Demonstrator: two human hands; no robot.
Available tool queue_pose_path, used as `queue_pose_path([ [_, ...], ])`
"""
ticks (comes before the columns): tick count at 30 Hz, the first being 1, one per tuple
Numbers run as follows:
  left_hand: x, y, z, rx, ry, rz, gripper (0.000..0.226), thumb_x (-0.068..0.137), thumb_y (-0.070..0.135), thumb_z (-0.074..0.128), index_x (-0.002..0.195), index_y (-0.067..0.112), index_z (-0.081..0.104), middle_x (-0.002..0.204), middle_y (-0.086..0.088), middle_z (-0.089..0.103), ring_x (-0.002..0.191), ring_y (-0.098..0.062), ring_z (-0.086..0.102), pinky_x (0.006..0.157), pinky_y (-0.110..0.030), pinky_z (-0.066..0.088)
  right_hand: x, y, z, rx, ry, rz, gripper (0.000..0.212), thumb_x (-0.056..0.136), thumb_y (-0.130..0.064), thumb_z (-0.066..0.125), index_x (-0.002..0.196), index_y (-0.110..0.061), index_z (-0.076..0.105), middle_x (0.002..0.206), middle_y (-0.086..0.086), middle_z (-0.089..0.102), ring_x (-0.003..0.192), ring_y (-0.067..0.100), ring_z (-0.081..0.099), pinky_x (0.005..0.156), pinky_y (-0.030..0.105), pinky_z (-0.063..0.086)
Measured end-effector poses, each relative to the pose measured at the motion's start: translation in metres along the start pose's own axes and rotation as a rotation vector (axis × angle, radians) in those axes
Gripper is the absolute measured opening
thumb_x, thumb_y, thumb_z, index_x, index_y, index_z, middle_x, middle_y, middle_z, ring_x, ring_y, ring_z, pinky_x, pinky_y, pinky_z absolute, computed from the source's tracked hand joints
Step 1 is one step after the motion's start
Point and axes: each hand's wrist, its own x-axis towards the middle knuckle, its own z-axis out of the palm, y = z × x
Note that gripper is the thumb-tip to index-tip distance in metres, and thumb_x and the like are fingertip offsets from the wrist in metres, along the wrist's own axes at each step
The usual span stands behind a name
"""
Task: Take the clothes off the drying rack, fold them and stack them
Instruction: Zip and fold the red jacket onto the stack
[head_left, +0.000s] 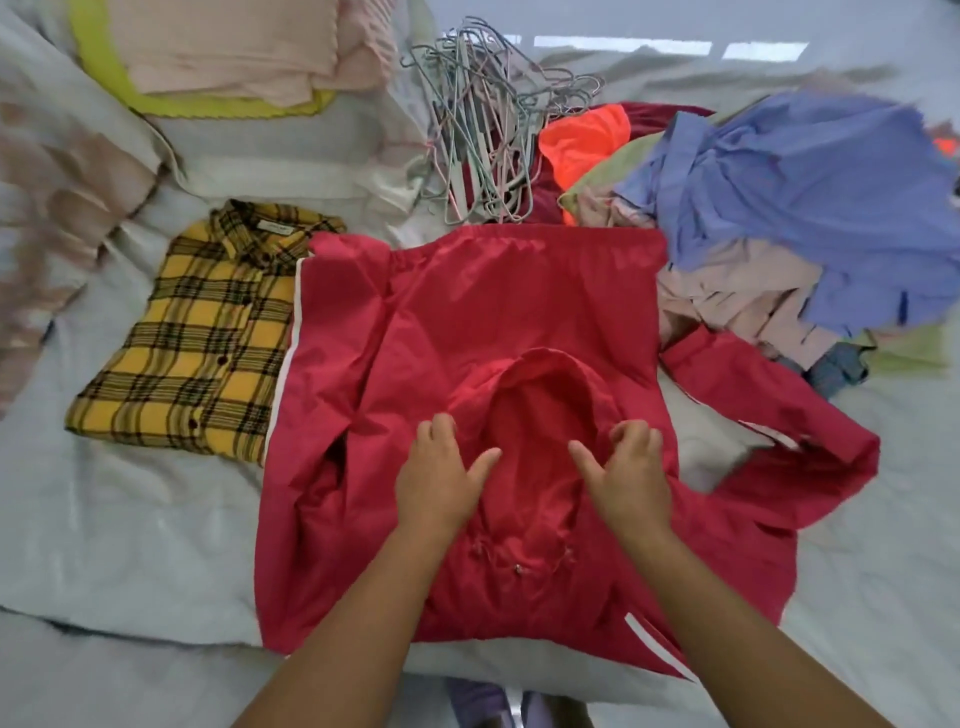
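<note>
Both my forearms reach in from the near edge, and my left hand and right hand sit on the red jacket, one on each side of its hood. On both hands the fingers bend down onto the hood's rim with the thumbs splayed inward. Whether they pinch the cloth or only press it, I cannot tell.

The jacket lies flat on the sheet, its long axis running straight away from me, neck near and hem far. Its right sleeve sprawls outward, nearer my right hand, so I judge that hand should fold it in next. Just left lies the folded plaid shirt.
</note>
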Motion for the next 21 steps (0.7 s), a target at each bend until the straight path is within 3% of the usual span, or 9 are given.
queue_pose_path([
  [3,0.026,0.006,0.008,0.158,-0.012,-0.046,0.055,0.084,0.052,0.056,0.118,0.011,0.039,0.118,-0.009,0.048,0.112,-0.03,0.051,0.082,-0.042,0.044,0.024,-0.008,0.008,-0.134,-0.004,0.066,0.052,0.081,-0.037,0.067,0.111,-0.003,0.041,0.116,0.018,0.045,0.11,0.037,0.049,0.081,0.044,0.044],
  [6,0.037,-0.002,0.008,0.271,-0.05,-0.047,0.034,0.089,0.033,0.052,0.113,0.011,0.041,0.115,-0.012,0.055,0.107,-0.034,0.056,0.079,-0.04,0.043,0.035,0.001,0.006,-0.148,-0.018,0.065,0.034,0.081,-0.02,0.061,0.107,-0.005,0.043,0.111,0.016,0.048,0.104,0.036,0.052,0.079,0.044,0.042],
  [9,0.036,-0.023,-0.002,0.208,0.02,0.002,0.024,0.083,0.016,0.052,0.107,0.011,0.051,0.105,-0.013,0.059,0.097,-0.034,0.058,0.072,-0.041,0.043,0.033,0.019,-0.002,-0.006,-0.002,-0.054,0.027,0.077,-0.005,0.061,0.101,-0.007,0.049,0.097,0.007,0.046,0.095,0.033,0.052,0.077,0.043,0.041],
  [12,0.024,-0.058,-0.019,0.21,0.183,0.245,0.035,0.069,0.012,0.053,0.104,0.012,0.056,0.079,-0.012,0.064,0.068,-0.032,0.064,0.051,-0.037,0.049,0.026,0.041,-0.019,0.123,0.045,-0.273,0.04,0.068,0.009,0.059,0.104,-0.009,0.056,0.096,0.007,0.045,0.091,0.03,0.052,0.084,0.042,0.045],
  [14,0.013,-0.082,-0.024,0.284,0.161,0.394,0.045,0.065,0.02,0.043,0.11,0.019,0.051,0.069,-0.006,0.063,0.055,-0.026,0.062,0.043,-0.028,0.047,0.019,0.057,-0.023,0.023,-0.008,-0.434,0.049,0.064,0.002,0.055,0.107,-0.021,0.054,0.097,0.009,0.048,0.092,0.025,0.05,0.084,0.032,0.042],
  [17,-0.002,-0.111,-0.016,0.403,0.018,0.445,0.051,0.065,0.024,0.037,0.115,0.024,0.045,0.073,0.0,0.064,0.056,-0.021,0.062,0.045,-0.026,0.047,0.002,0.078,-0.014,-0.205,-0.162,-0.523,0.044,0.062,-0.013,0.055,0.103,-0.027,0.054,0.097,0.007,0.052,0.084,0.029,0.056,0.072,0.038,0.049],
  [19,-0.005,-0.121,-0.011,0.488,-0.032,0.422,0.051,0.064,0.027,0.056,0.115,0.024,0.051,0.083,-0.003,0.067,0.062,-0.023,0.064,0.048,-0.032,0.049,-0.007,0.085,-0.007,-0.368,-0.149,-0.521,0.033,0.073,-0.036,0.053,0.101,-0.025,0.063,0.101,0.007,0.055,0.082,0.031,0.059,0.07,0.041,0.05],
  [21,-0.002,-0.114,-0.009,0.492,0.0,0.39,0.055,0.06,0.032,0.07,0.113,0.019,0.061,0.097,-0.01,0.067,0.074,-0.029,0.067,0.054,-0.038,0.052,-0.011,0.079,-0.004,-0.4,-0.097,-0.516,0.044,0.078,-0.05,0.045,0.101,-0.021,0.069,0.107,0.01,0.058,0.09,0.03,0.058,0.078,0.041,0.048],
])
